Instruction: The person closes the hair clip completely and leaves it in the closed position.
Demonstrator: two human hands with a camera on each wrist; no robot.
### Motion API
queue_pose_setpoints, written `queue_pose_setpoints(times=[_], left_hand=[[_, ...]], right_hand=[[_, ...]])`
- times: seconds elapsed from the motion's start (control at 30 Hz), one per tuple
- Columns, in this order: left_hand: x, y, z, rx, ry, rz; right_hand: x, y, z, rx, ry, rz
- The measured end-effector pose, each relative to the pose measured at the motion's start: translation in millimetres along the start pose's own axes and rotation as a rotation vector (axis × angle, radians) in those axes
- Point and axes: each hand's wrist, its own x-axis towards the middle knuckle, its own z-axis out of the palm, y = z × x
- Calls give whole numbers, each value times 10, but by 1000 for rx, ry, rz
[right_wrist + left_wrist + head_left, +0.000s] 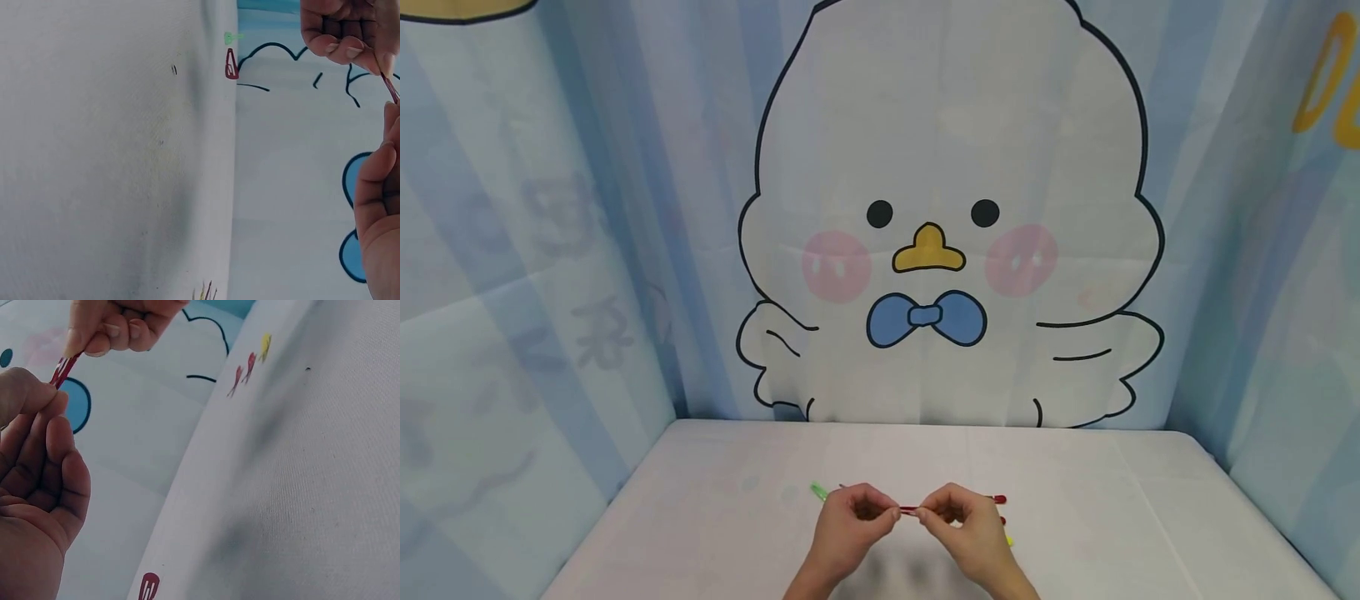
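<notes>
A red snap hair clip (907,510) is held up above the table between both hands. My left hand (850,532) pinches one end of it with thumb and fingertips, and my right hand (968,535) pinches the opposite end. In the left wrist view, the red clip (62,370) shows slots along its body; the fingertips cover both ends. From the right wrist, only a thin edge of the clip (390,86) is visible near the frame's side.
On the white table (1105,517), a green clip (818,492) and another red clip (231,64) lie at the left. To the right are two red clips (250,365) and a yellow clip (265,347). A printed cloth (925,375) hangs behind the table.
</notes>
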Motion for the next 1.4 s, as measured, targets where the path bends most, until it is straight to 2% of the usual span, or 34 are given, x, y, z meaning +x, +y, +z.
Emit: queue_pose_setpoints(times=[0.2,0.33,0.53,0.9,1.03,1.2,1.4], left_hand=[[-8,11,37,35,26,6],[-9,9,61,54,31,7],[-7,-4,69,23,42,-22],[16,-34,75,-14,31,-65],[23,-48,71,-30,14,-62],[20,-61,50,-36,-38,-31],[22,-71,-19,46,-98,-3]], right_hand=[[-15,18,28,-34,34,1],[-5,34,28,-55,57,-31],[0,45,26,-72,47,-65],[18,80,-10,-224,0,-211],[23,99,-32,-248,-28,-289],[26,135,-55,-250,-41,-344],[29,165,-69,-267,-29,-354]])
